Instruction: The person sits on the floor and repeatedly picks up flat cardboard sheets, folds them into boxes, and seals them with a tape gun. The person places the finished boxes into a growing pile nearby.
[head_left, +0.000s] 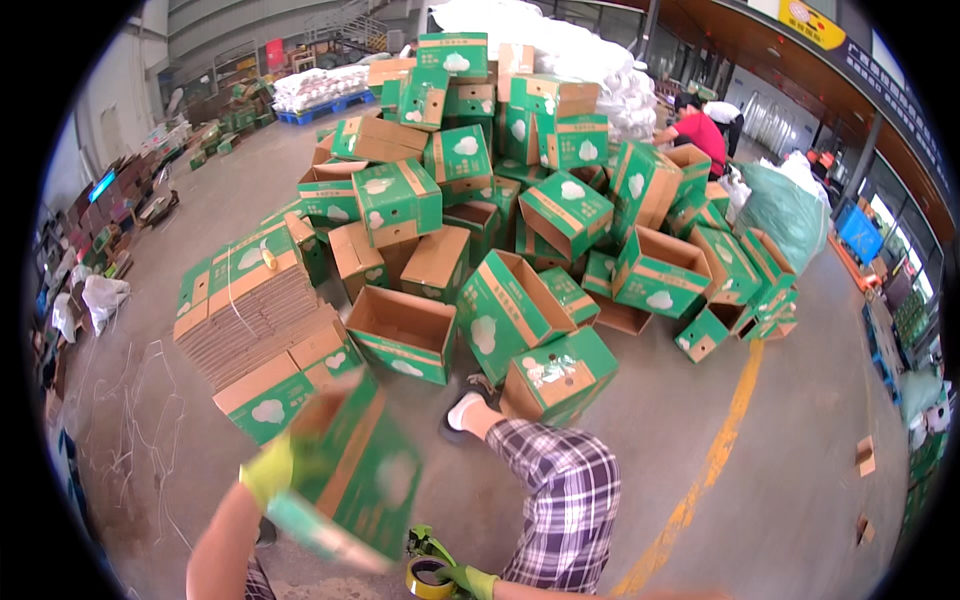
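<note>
My left hand (268, 470), in a yellow-green glove, grips the edge of a green and brown cardboard box (350, 470). The box is tilted and smeared by motion, with a loose flap at its lower side. At the lower edge, my gloved right hand (474, 582) is closed on a green tape dispenser (428, 545) carrying a yellow-rimmed roll of tape. Just beyond the held box lies a tied stack of flattened cartons (245, 310). An open green box (402, 335) rests on the floor past my foot.
A big heap of folded-up green boxes (480, 200) rises ahead. Behind it are white sacks (560, 50) and a person in a red shirt (700, 130). A large pale green bag (780, 215) stands right. Loose straps (130, 440) litter the left floor; a yellow line (710, 470) runs right.
</note>
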